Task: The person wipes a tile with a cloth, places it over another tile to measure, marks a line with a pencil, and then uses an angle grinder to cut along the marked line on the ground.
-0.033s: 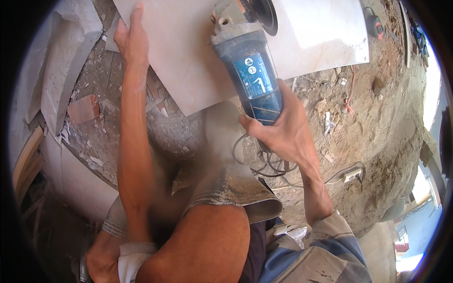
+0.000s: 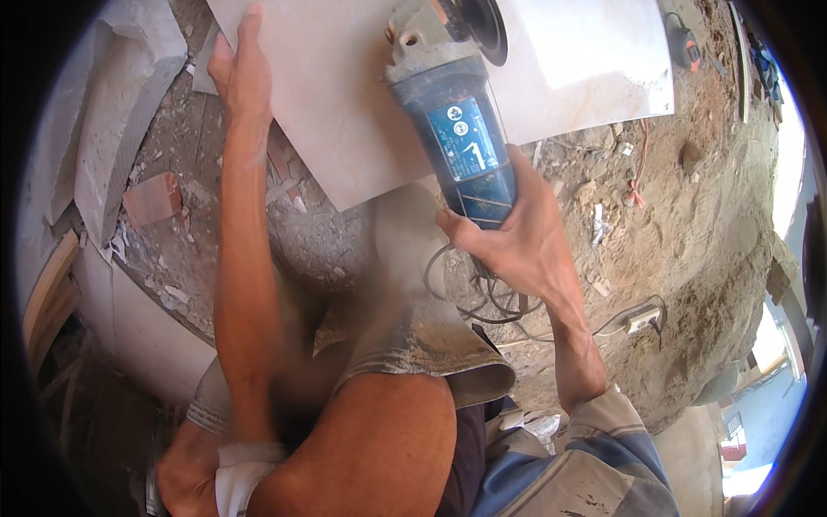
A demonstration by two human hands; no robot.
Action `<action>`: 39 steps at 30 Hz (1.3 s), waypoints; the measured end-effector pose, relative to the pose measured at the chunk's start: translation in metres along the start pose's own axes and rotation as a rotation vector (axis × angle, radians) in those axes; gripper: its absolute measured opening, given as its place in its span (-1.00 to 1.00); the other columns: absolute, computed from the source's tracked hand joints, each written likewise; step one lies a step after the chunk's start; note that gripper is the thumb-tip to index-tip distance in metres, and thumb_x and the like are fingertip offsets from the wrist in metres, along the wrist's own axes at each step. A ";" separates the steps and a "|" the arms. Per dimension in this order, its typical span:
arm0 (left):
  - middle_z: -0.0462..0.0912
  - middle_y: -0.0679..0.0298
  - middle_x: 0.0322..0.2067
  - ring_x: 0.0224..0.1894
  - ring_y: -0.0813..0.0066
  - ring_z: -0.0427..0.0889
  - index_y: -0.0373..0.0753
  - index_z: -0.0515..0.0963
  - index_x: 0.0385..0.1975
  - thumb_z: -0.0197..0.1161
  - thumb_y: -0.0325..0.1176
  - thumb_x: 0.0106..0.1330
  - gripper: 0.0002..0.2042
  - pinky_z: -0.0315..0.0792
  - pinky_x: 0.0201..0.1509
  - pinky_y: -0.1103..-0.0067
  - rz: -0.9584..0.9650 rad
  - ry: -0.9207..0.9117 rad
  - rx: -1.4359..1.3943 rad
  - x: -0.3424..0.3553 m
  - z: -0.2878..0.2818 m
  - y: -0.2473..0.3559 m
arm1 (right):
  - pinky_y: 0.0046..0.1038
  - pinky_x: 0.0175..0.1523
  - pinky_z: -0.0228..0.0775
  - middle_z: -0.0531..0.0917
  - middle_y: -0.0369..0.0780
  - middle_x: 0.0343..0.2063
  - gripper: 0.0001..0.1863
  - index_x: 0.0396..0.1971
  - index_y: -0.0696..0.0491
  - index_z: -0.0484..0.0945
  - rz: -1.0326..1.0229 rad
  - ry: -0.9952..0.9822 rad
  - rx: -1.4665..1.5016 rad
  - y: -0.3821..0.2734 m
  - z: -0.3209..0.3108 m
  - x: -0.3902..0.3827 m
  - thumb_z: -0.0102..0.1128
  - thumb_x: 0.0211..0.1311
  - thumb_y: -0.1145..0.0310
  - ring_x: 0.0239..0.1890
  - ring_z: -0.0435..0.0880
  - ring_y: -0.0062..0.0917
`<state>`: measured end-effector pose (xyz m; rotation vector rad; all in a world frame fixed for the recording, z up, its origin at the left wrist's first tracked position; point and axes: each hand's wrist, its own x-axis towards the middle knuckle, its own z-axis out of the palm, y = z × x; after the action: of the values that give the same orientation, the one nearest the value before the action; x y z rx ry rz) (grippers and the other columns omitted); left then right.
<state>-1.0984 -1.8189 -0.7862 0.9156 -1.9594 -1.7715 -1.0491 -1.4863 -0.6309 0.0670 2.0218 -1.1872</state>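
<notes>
right hand (image 2: 521, 237) wrapped round the rear body of the blue angle grinder (image 2: 465, 142), thumb on the near side; left hand (image 2: 245, 86) at the left edge of the pale slab (image 2: 327, 112), thumb lying along the face, other fingers beside the edge; whether they close underneath i cannot tell.

the grinder sits ahead of my right hand, over the slab; its dark disc (image 2: 484, 30) is at the far end, well clear of both hands; i judge the tool hard and nose-heavy, dust likely making the casing slick; best hold is the rear body, as now, with nothing near the disc.

the slab spreads ahead of and between my hands; it looks thin, stiff and brittle, probably smooth under dust; edge better than corner for a grip, palm flat to spread the load.

black cable (image 2: 428, 276) loops just below my right hand; broken rubble (image 2: 155, 200) lies left of my left forearm.
</notes>
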 end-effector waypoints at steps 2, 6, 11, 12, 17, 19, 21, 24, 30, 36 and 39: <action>0.73 0.18 0.13 0.14 0.43 0.68 -0.43 0.58 0.27 0.34 -0.11 0.57 -0.49 0.51 0.27 0.50 0.000 0.000 -0.018 0.000 0.001 -0.001 | -0.29 -0.23 0.70 0.75 -0.02 -0.39 -0.32 0.04 0.35 0.54 0.001 -0.009 -0.006 0.001 -0.001 -0.001 0.54 0.00 0.19 -0.39 0.80 -0.32; 0.73 0.18 0.14 0.14 0.42 0.68 -0.44 0.57 0.28 0.33 -0.11 0.57 -0.49 0.51 0.27 0.50 -0.006 -0.016 -0.021 0.001 0.001 0.000 | -0.29 -0.22 0.71 0.76 0.00 -0.37 -0.30 0.06 0.37 0.53 -0.022 -0.004 0.001 0.008 0.000 -0.004 0.53 0.00 0.20 -0.39 0.80 -0.29; 0.73 0.17 0.14 0.13 0.41 0.69 -0.44 0.56 0.30 0.33 -0.11 0.57 -0.48 0.53 0.26 0.49 -0.011 -0.020 -0.016 -0.001 0.000 0.001 | -0.30 -0.22 0.72 0.76 0.02 -0.35 -0.28 0.06 0.37 0.53 0.003 -0.020 -0.013 0.012 -0.001 -0.008 0.54 -0.02 0.18 -0.38 0.81 -0.27; 0.73 0.16 0.14 0.13 0.41 0.69 -0.44 0.56 0.30 0.33 -0.11 0.57 -0.48 0.53 0.26 0.48 -0.014 -0.020 -0.014 -0.001 0.001 0.001 | -0.29 -0.22 0.71 0.76 0.03 -0.34 -0.27 0.07 0.36 0.53 0.012 -0.023 -0.019 0.012 -0.001 -0.008 0.54 -0.02 0.17 -0.38 0.81 -0.26; 0.74 0.15 0.12 0.11 0.40 0.71 -0.44 0.56 0.30 0.33 -0.11 0.56 -0.47 0.54 0.24 0.48 0.007 -0.020 -0.005 -0.001 0.000 0.000 | -0.25 -0.20 0.72 0.77 0.04 -0.32 -0.25 0.10 0.35 0.53 0.006 -0.005 -0.007 0.013 -0.001 -0.013 0.54 -0.02 0.16 -0.36 0.82 -0.25; 0.74 0.15 0.12 0.11 0.40 0.71 -0.44 0.56 0.30 0.33 -0.11 0.56 -0.47 0.54 0.25 0.48 0.010 -0.022 -0.006 0.001 0.000 -0.001 | -0.25 -0.19 0.72 0.77 0.04 -0.32 -0.24 0.12 0.35 0.52 0.018 -0.002 -0.005 0.013 -0.001 -0.015 0.54 -0.02 0.17 -0.35 0.82 -0.26; 0.74 0.15 0.13 0.12 0.40 0.70 -0.44 0.56 0.29 0.34 -0.10 0.56 -0.47 0.54 0.25 0.48 0.011 -0.023 -0.007 0.001 0.000 -0.001 | -0.26 -0.18 0.72 0.77 0.04 -0.32 -0.24 0.13 0.35 0.52 0.037 -0.003 -0.011 0.012 -0.001 -0.018 0.54 -0.02 0.17 -0.34 0.83 -0.27; 0.74 0.15 0.13 0.12 0.40 0.70 -0.43 0.56 0.29 0.34 -0.10 0.56 -0.47 0.54 0.25 0.48 0.012 -0.029 -0.010 0.001 0.001 -0.002 | -0.27 -0.18 0.71 0.77 0.04 -0.31 -0.24 0.13 0.35 0.52 0.024 0.006 -0.019 0.015 -0.001 -0.020 0.53 -0.02 0.17 -0.35 0.82 -0.28; 0.74 0.15 0.14 0.14 0.40 0.70 -0.43 0.57 0.30 0.33 -0.10 0.56 -0.47 0.53 0.27 0.48 0.023 -0.022 -0.002 0.002 -0.002 -0.004 | -0.29 -0.18 0.72 0.77 0.04 -0.30 -0.26 0.09 0.35 0.53 0.027 -0.004 0.013 0.016 -0.002 -0.023 0.54 -0.03 0.17 -0.34 0.82 -0.29; 0.74 0.17 0.14 0.14 0.41 0.69 -0.44 0.57 0.29 0.33 -0.12 0.57 -0.48 0.53 0.27 0.48 0.010 -0.017 0.009 0.000 0.000 0.000 | -0.30 -0.19 0.70 0.76 0.02 -0.32 -0.25 0.09 0.36 0.52 0.033 -0.005 0.011 0.020 -0.003 -0.027 0.55 -0.02 0.16 -0.33 0.81 -0.30; 0.74 0.17 0.13 0.13 0.42 0.69 -0.44 0.58 0.29 0.34 -0.12 0.56 -0.48 0.53 0.26 0.49 0.012 -0.021 -0.019 0.000 0.001 0.001 | -0.28 -0.18 0.69 0.77 0.01 -0.34 -0.25 0.10 0.37 0.51 -0.016 0.011 -0.013 0.022 -0.002 -0.030 0.54 0.00 0.16 -0.34 0.81 -0.31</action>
<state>-1.0987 -1.8180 -0.7857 0.8806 -1.9528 -1.7967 -1.0204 -1.4631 -0.6271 0.0517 2.0429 -1.1859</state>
